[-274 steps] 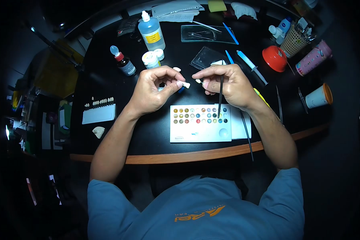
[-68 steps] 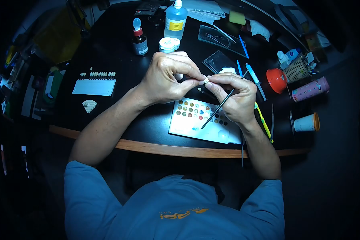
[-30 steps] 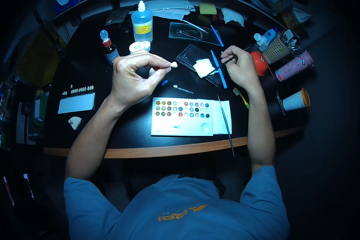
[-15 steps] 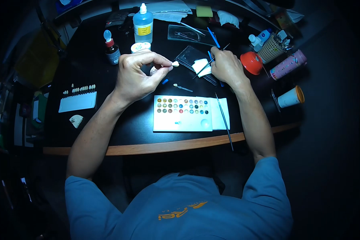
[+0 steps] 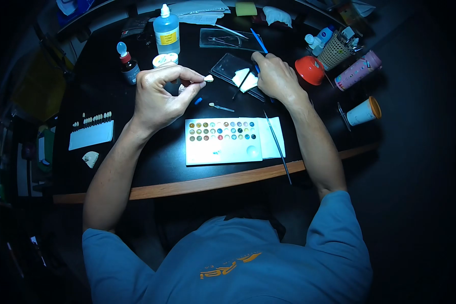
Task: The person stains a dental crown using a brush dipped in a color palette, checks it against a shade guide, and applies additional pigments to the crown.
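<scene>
Mostly dark room; left hand over black, wood-edged desk

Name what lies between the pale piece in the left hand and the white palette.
In the head view, a pale-tipped tab lies between the pale piece and the white palette, a small blue object to its left.

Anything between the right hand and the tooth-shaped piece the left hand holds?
Nothing tall shows. Seen from above, a white pad with a dark brush across it lies over the dark slab, between the right hand and the tooth-shaped piece.
</scene>
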A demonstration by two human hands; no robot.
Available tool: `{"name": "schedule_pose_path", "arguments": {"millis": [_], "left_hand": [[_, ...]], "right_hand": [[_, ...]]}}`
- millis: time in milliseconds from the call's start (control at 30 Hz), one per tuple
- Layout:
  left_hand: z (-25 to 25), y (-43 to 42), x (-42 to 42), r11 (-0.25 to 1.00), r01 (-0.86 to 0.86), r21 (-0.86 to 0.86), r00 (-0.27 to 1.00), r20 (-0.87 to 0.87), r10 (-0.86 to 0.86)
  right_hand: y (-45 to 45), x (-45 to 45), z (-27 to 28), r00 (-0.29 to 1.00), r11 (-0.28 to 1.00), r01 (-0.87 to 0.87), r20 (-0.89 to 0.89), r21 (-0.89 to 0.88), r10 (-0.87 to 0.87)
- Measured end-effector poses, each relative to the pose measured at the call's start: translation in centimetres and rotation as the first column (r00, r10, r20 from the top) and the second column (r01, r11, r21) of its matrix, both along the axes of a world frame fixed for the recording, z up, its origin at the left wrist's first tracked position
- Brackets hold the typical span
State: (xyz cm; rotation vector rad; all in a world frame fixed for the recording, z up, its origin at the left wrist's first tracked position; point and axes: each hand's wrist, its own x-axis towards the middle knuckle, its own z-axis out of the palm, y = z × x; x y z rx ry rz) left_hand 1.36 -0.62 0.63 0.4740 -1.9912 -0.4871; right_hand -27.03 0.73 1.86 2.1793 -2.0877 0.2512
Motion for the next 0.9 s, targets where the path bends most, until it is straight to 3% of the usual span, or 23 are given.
{"name": "schedule_pose_path", "arguments": {"millis": [67,267,367,400,433,567,633,833,900], "left_hand": [[0.1,0.2,0.2,0.998,-0.002,0.056,1.000,0.027,0.000],[0.0,-0.1,-0.1,1.000,-0.012,-0.025,0.999,-0.031,0.011],[0.2,0.0,0.2,1.000,-0.008,0.018,1.000,0.005,0.008],[0.2,0.1,0.3,0.999,-0.005,0.041,1.000,0.022,0.004],[0.2,0.2,0.5,0.999,-0.013,0.052,1.000,0.019,0.012],[0.6,0.4,0.1,0.999,0.001,0.033,1.000,-0.008,-0.001],[0.5,0.2,-0.1,1.000,0.005,-0.023,1.000,-0.026,-0.006],[0.3,0.6,-0.7,0.999,0.008,-0.048,1.000,-0.024,-0.009],[0.4,0.9,-0.8,0.997,-0.003,-0.074,1.000,-0.024,0.001]], "right_hand": [[0.2,0.1,-0.1,1.000,1.000,-0.002,-0.004,0.000,0.002],[0.4,0.4,-0.6,1.000,0.999,0.030,-0.001,-0.020,-0.030],[0.6,-1.9,-0.5,0.995,0.984,-0.045,0.082,-0.170,0.060],[0.9,-2.6,0.8,0.981,0.991,0.009,0.195,-0.133,0.017],[1.6,-3.6,1.8,0.967,0.977,0.025,0.251,-0.213,0.030],[5.4,-8.3,4.9,0.908,0.917,0.252,0.404,-0.310,-0.112],[7.8,-10.0,5.2,0.868,0.906,0.369,0.427,-0.208,-0.255],[12.3,-12.4,1.9,0.845,0.880,0.451,0.246,0.152,-0.476],[12.7,-12.4,0.7,0.838,0.857,0.483,0.189,0.179,-0.512]]}}
